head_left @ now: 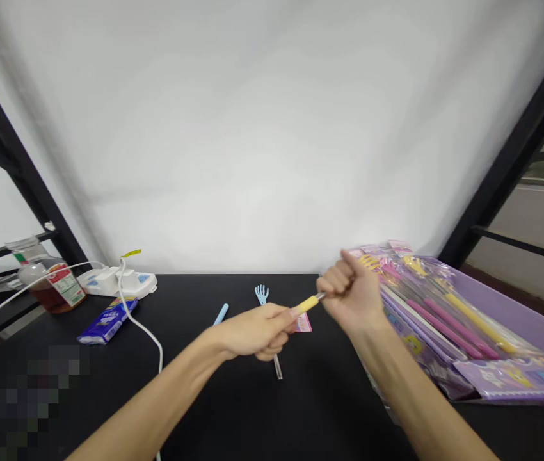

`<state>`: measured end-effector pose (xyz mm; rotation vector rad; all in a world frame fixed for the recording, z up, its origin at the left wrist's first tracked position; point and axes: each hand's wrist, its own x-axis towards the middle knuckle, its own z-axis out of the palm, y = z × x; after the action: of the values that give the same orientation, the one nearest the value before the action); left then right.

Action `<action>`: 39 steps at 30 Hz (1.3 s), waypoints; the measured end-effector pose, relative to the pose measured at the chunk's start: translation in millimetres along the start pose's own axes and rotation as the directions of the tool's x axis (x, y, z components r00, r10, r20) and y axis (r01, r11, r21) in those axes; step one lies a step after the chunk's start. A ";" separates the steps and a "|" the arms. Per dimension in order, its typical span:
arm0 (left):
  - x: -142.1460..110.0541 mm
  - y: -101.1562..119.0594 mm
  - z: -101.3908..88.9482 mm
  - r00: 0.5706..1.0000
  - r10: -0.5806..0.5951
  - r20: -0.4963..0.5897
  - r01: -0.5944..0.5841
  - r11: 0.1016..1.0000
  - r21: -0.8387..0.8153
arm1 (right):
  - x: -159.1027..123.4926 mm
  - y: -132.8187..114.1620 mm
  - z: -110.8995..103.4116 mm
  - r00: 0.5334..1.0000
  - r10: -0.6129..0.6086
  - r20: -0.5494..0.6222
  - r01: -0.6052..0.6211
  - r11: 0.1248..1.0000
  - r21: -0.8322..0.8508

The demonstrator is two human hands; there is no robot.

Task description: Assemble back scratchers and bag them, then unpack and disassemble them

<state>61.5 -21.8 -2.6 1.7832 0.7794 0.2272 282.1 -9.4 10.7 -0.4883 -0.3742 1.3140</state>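
Observation:
My left hand (pixel 267 333) is closed around the yellow handle (pixel 308 305) of a back scratcher. Its thumb lies along the handle. My right hand (pixel 351 288) is a fist on the metal rod (pixel 320 296) that comes out of that handle. Just past this fist shows a yellow claw (pixel 369 261); whether it belongs to the held scratcher or a packed one I cannot tell. Behind my left hand lie a light blue claw (pixel 262 294), a light blue handle (pixel 222 314), a pink card (pixel 303 323) and a clear strip (pixel 278 367), all partly covered.
At the right, a purple box (pixel 507 304) holds several pink, yellow and white back scratchers in clear wrapping. On the left are a bottle of brown liquid (pixel 48 282), a white power strip (pixel 144 285) with a cable, and a blue packet (pixel 107 321). A white wall backs the black table (pixel 253 422).

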 end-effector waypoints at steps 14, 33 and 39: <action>-1.0 -51.7 -20.1 0.674 0.135 -0.726 0.622 0.426 0.657 | 13.1 97.8 -4.8 0.987 0.122 0.105 0.025 0.530 -0.848; 17.9 -30.7 -5.1 0.778 0.295 -0.554 0.363 0.509 0.781 | 12.4 40.4 -32.3 0.950 0.056 0.308 0.300 0.117 -0.947; 72.7 3.5 29.9 0.841 0.428 -0.330 0.096 0.482 0.871 | 15.6 -59.7 -56.5 0.918 -0.175 0.356 0.331 -0.153 -0.931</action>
<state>133.7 -1.5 -26.4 2.8750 1.2344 0.5376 364.3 -12.1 -4.8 -1.5685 -1.5854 0.3239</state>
